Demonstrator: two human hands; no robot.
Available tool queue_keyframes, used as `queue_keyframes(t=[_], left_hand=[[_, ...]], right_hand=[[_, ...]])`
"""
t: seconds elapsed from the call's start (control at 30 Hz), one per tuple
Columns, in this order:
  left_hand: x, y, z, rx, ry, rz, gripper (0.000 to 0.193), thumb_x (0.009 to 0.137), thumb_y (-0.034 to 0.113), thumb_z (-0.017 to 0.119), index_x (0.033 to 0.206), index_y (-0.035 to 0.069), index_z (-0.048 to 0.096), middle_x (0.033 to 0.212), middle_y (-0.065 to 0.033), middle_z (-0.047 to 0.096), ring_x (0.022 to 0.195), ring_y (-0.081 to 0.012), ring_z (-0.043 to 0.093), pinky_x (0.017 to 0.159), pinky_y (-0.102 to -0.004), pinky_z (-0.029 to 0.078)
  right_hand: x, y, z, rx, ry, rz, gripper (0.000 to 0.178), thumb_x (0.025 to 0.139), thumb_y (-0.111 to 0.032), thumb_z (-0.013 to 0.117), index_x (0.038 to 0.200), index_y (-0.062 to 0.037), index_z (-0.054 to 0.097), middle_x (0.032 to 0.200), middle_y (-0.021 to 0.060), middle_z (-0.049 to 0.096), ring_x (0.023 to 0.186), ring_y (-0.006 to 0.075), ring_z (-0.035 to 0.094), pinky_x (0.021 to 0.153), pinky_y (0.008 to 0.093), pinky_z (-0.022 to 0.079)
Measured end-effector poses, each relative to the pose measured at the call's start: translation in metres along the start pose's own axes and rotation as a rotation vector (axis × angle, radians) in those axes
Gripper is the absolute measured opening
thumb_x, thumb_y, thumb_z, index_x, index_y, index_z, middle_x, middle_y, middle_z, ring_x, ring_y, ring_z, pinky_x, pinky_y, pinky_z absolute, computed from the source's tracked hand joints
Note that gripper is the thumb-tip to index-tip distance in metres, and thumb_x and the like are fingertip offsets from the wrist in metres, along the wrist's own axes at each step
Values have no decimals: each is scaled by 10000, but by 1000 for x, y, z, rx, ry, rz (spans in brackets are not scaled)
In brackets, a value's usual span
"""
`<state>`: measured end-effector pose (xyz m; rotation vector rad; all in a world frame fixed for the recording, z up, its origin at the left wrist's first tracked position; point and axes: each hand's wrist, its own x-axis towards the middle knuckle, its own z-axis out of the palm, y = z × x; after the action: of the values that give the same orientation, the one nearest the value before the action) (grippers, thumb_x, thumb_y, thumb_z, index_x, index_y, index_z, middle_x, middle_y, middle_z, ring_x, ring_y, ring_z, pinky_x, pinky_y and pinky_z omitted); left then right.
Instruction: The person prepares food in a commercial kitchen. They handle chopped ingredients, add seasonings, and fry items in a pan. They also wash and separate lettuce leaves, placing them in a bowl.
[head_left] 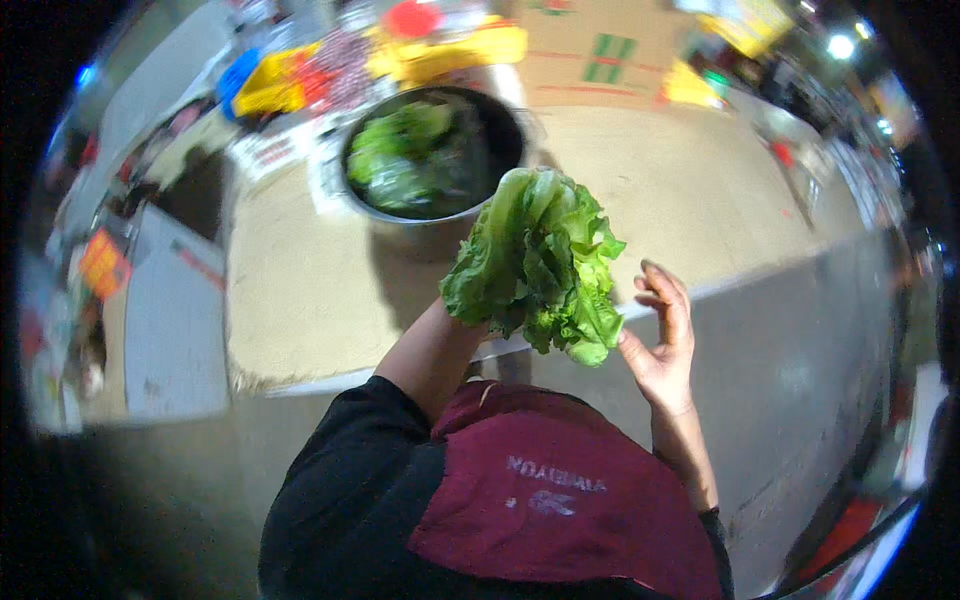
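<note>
A bunch of green lettuce (pixel 540 262) is held up in front of me, above the edge of a tan worktop (pixel 300 290). My left hand is hidden behind the leaves; only its forearm (pixel 430 350) shows, rising to the bunch from below. My right hand (pixel 662 335) is beside the lettuce on its right, fingers spread and palm turned toward the leaves, holding nothing. Beyond the lettuce stands a dark round metal basin (pixel 505 130) with more green leaves (pixel 405 155) in it.
Yellow, red and blue packages (pixel 300 75) crowd the far left of the worktop. A cardboard box (pixel 590 50) stands at the back. Grey floor (pixel 800 350) lies to the right. I wear a maroon apron (pixel 560 490) over black sleeves.
</note>
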<state>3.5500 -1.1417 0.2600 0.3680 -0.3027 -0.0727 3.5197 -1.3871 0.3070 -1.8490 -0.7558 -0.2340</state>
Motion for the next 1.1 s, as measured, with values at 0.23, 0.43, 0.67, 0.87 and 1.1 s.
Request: queue_keyframes(t=[0.23,0.43,0.67,0.87,1.1], left_hand=[[74,-189,50,-48,-359,-345,561,879,350,712,1322,63,524,1261,-133,580,1153,-258,576,998,-424,493],[41,-292,95,-140,-337,-519,538,965,345,595,1403,61,467,1335,-126,545,1221,-254,541,1073,-424,435],[25,-301,120,-159,-324,-776,597,930,372,613,1412,62,447,1351,-171,527,1154,-299,580,940,-448,519],[36,-283,109,-433,-295,-1001,527,942,378,596,1382,116,476,1421,-204,468,1138,-377,565,849,-498,526],[56,-252,88,-389,70,-743,484,980,443,518,1389,185,484,1471,-163,430,1194,-386,525,910,-495,503]], right_hand=[[-49,-35,-133,-369,76,-42,730,684,-267,854,1326,-94,554,1267,155,545,985,261,621,829,376,531],[-126,-43,-187,-706,321,158,210,740,27,753,928,-56,710,803,104,630,717,249,638,658,339,536],[-144,-33,-247,547,850,331,214,1016,-121,464,1173,9,529,1174,149,626,1141,266,594,1044,393,436],[-110,18,-273,1119,1069,315,122,1040,-127,386,980,-44,451,868,94,571,702,174,523,638,322,464],[-101,26,-263,613,1003,436,225,994,-239,416,884,-76,526,747,32,523,630,128,441,594,274,362]])
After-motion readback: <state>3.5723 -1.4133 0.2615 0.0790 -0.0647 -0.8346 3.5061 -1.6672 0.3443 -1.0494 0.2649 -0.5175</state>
